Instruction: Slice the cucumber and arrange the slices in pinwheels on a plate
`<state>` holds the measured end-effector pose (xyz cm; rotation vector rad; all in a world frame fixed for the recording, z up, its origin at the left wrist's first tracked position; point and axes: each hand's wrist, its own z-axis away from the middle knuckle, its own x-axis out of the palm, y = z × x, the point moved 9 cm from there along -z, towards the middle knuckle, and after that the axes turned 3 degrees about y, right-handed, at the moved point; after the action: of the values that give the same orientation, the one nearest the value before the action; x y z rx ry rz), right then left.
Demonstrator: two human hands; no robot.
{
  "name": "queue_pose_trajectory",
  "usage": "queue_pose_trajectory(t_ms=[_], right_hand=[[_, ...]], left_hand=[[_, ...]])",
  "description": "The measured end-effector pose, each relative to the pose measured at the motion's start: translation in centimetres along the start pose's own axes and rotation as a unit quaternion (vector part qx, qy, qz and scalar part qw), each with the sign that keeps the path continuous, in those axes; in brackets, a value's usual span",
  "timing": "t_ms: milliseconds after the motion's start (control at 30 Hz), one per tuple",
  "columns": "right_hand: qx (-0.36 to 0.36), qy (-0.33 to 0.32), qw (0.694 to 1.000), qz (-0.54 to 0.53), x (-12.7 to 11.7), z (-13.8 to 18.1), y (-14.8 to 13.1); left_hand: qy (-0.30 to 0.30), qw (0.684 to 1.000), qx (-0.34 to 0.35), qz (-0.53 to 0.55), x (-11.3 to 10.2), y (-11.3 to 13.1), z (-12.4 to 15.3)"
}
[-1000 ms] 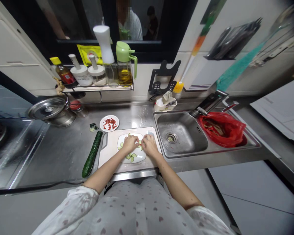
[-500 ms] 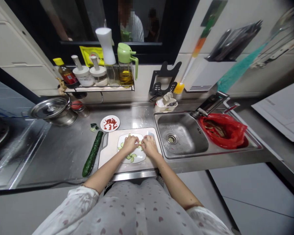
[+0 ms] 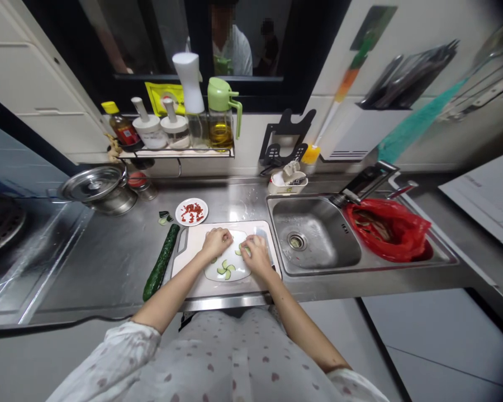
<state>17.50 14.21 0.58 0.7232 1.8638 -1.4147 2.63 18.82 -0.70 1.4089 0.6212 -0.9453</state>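
Note:
A white plate with a thin dark rim lies on a white cutting board. Near its front, several cucumber slices form a pinwheel. My left hand is over the plate's left side, its fingertips pinched together; what they hold is too small to make out. On the right side, my right hand has bent fingers closed on a cucumber slice at the plate's surface. A whole cucumber lies left of the board. Behind it stands a small white dish of chopped red pieces.
Dark green cucumber ends lie beside the dish. A steel sink is to the right, with a red plastic bag beside it. Left, a lidded steel pot stands near a seasoning rack holding bottles and jars.
My left hand has moved left, away from my right hand, so a gap opens between them. More of the plate shows. The view has shifted slightly.

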Motion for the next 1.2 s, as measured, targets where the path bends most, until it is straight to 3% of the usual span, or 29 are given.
queue_pose_trajectory(t_ms=[267, 400, 500, 633, 933, 1200], right_hand=[[0.007, 0.006, 1.0, -0.024, -0.7, 1.2, -0.3], [0.002, 0.012, 1.0, -0.022, -0.8, 1.5, -0.4], [-0.002, 0.017, 0.999, -0.03, -0.9, 1.6, -0.7], [-0.009, 0.016, 0.999, -0.037, -0.8, 1.7, -1.3], [-0.041, -0.02, 0.999, -0.013, 1.4, 4.2, -3.4], [-0.038, -0.013, 0.999, -0.017, 0.7, 4.3, -3.3]], left_hand=[[0.044, 0.995, -0.085, -0.03, -4.7, -7.9, -1.0], [0.085, 0.97, -0.19, -0.124, -7.9, -12.8, -1.5], [0.082, 0.957, -0.224, -0.166, -8.9, -14.9, -1.9], [0.074, 0.952, -0.231, -0.189, -9.1, -15.9, -2.4], [0.07, 0.952, -0.216, -0.205, -8.1, -15.8, -3.2], [0.073, 0.951, -0.224, -0.198, -7.8, -16.2, -3.7]])
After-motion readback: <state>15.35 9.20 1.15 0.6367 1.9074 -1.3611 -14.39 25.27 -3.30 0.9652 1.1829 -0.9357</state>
